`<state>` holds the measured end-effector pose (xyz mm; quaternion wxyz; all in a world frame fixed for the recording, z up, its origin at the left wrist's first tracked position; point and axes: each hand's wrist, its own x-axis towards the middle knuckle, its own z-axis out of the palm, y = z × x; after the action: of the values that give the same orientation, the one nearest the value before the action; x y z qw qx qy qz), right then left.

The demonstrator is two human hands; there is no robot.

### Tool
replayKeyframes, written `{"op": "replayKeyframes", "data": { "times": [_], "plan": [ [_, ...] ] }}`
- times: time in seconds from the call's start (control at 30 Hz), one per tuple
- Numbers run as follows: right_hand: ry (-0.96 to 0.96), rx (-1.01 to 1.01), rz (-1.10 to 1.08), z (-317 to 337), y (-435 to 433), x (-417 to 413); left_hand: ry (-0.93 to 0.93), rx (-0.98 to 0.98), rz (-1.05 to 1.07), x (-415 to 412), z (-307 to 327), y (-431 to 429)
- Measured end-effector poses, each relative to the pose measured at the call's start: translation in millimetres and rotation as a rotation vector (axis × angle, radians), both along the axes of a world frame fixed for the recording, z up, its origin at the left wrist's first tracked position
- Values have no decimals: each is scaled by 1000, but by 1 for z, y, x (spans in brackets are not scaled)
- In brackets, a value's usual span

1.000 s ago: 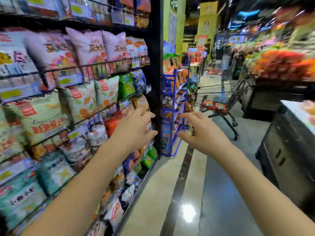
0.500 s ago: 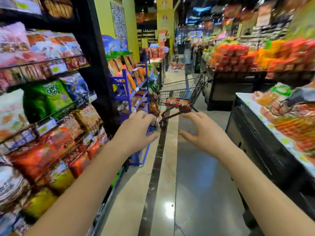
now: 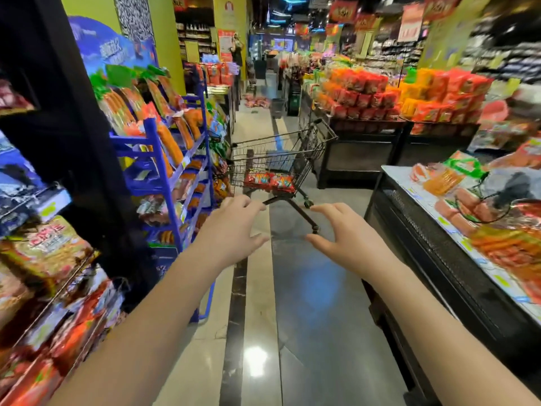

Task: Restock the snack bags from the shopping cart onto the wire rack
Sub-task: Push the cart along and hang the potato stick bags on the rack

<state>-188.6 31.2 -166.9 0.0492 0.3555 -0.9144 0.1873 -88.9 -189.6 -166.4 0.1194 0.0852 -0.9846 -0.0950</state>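
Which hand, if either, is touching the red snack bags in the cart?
Apart, both. The head view shows the left hand and right hand open and empty, with shopping cart wire and floor visible between them and the red snack bags.

A supermarket aisle: shelves packed with snack packets, stacked displays of bright packs, a wire shopping cart and hanging sale signs.
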Motion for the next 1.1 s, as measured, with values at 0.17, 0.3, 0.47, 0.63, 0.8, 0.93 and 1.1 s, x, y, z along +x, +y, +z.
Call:
{"op": "replayKeyframes", "data": {
  "times": [0.17,0.3,0.47,0.63,0.8,0.93,1.1],
  "plan": [
    [-33,2,-29,-8,-45,-71,-36,18,-40,-75,-5,-46],
    [-58,-17,-38,-22,-80,-139,-51,9,-38,-141,-13,-82],
    [-83,-43,-13,-45,-129,-243,-73,-10,-17,-238,-29,-124],
    [-144,-72,2,-56,-171,-366,-109,-24,8,-359,-35,-163],
    [-155,-61,25,-57,-211,-474,-134,-20,24,-459,-33,-201],
    [-182,-45,40,-60,-248,-543,-170,-2,45,-524,-38,-236],
    [-197,-41,37,-80,-295,-626,-216,24,43,-608,-57,-290]
  ]
}}
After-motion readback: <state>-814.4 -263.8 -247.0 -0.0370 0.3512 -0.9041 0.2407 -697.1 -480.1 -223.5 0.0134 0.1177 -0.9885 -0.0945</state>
